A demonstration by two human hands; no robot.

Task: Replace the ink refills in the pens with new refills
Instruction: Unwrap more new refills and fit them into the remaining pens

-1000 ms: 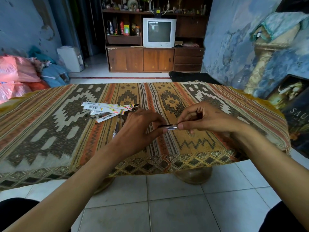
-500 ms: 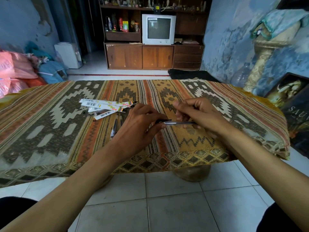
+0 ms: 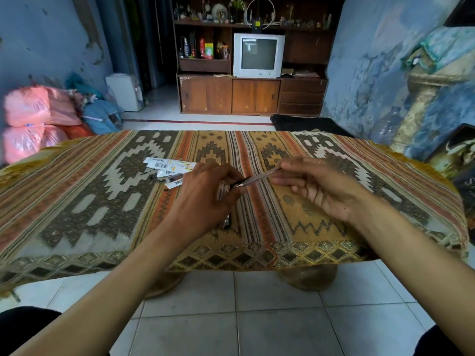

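My left hand (image 3: 205, 199) grips a pen barrel (image 3: 223, 194) above the patterned table cloth (image 3: 321, 227); most of the barrel is hidden inside the fist. My right hand (image 3: 316, 186) pinches the far end of a thin silvery refill (image 3: 259, 178) that slants from its fingertips down to the barrel's black tip. Packets of new refills (image 3: 167, 168), white with barcodes and yellow print, lie on the cloth just left of my left hand. Another dark pen (image 3: 227, 222) lies on the cloth below my left hand.
The low table's near edge (image 3: 231, 258) hangs over a white tiled floor (image 3: 231, 317). Pink and blue bags (image 3: 38, 116) pile up at the far left. A wooden cabinet with a television (image 3: 258, 55) stands at the back. A framed picture (image 3: 460, 160) leans at the right.
My right hand has drawn back to the right and up, so more of the refill shows between the hands. The refill now slants upward instead of lying level.
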